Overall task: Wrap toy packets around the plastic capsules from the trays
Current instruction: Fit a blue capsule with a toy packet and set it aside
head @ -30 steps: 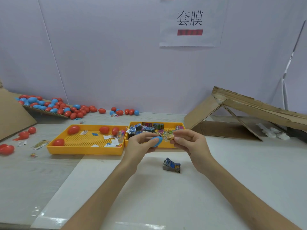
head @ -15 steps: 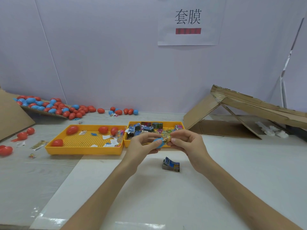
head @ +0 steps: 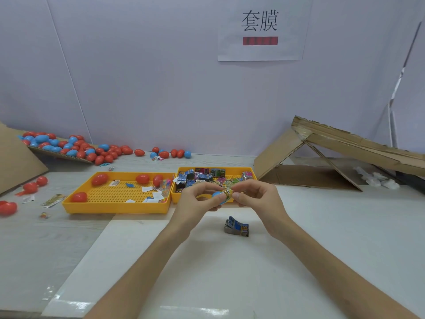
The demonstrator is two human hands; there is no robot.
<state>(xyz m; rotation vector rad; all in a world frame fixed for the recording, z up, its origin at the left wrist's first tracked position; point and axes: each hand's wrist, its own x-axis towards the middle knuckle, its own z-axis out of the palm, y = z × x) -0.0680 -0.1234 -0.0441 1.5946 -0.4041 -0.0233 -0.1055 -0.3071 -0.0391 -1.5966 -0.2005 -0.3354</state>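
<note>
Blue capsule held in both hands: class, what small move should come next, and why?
Probably the right hand pulls the packet further round the blue capsule while the left hand steadies it: the packet covers only one end, blue plastic showing.

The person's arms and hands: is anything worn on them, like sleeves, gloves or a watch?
Nothing worn shows in the head view. The left hand and the right hand are bare, without gloves or visible rings. Both forearms are bare down to the picture's bottom edge: no sleeve, watch or bracelet.
</note>
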